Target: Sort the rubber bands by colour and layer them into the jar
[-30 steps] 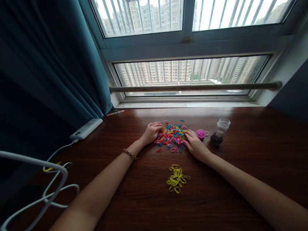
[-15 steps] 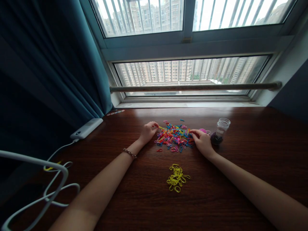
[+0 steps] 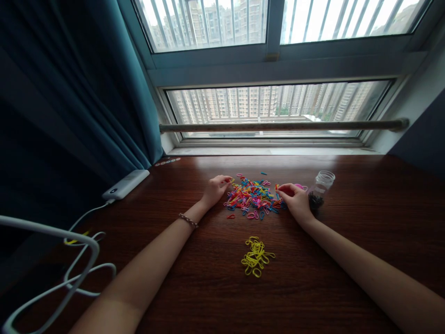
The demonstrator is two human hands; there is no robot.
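A loose heap of small multicoloured rubber bands (image 3: 253,197) lies on the brown wooden table (image 3: 194,287). At the heap's left edge, my left hand (image 3: 215,189) is closed in a pinch on a yellow rubber band (image 3: 232,180). My right hand (image 3: 295,200) is at the right edge, thumb and forefinger pinched on a small orange-red rubber band (image 3: 276,187). Nearer to me, between my forearms, sits a separate pile of yellow rubber bands (image 3: 256,257).
A clear jar (image 3: 322,181) with dark bands in it leans just beyond my right hand, next to a pink lid (image 3: 299,186). At the left are a white power strip (image 3: 127,184), white cables (image 3: 91,260) and a blue curtain (image 3: 135,102). A window rail (image 3: 278,126) crosses behind.
My right hand has moved slightly right, away from the heap, with the orange-red band. The jar and pink lid have shifted a little right. My left hand has barely moved.
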